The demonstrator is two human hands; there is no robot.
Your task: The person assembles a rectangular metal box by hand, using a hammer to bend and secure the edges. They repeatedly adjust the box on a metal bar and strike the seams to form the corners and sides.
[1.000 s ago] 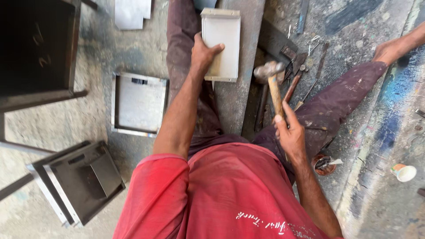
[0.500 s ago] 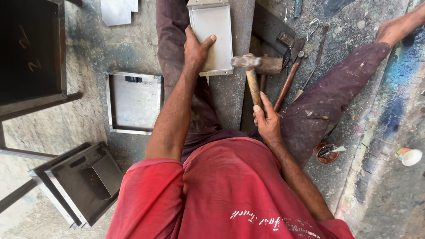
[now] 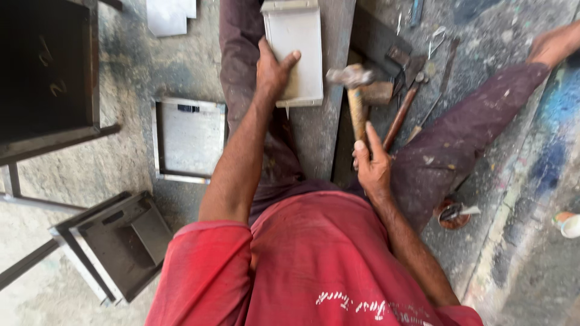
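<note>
A shallow metal tray (image 3: 294,51) with folded edges is laid on a long steel slab (image 3: 323,130) that runs between the person's legs. The tray is pressed flat at its near left corner by the left hand (image 3: 272,71), with the fingers spread over the sheet rather than closed around anything. To the right of the tray, a hammer (image 3: 355,99) is raised above the slab; its wooden handle is grasped low down by the right hand (image 3: 372,169), with the fingers wrapped tightly around it.

The tray is judged to be thin, stiff and fairly light, so it would slide or ring unless pinned; its folded rims look sharp, and the flat middle is the safer place to press. The hammer is judged head-heavy, best held near the handle's end.

Left of the tray, a similar flat tray (image 3: 188,140) lies on the concrete floor. The tray's far end is cut off by the frame's top edge. The hammer head is blurred, and the tools (image 3: 403,111) beyond it cannot be told apart clearly.
</note>
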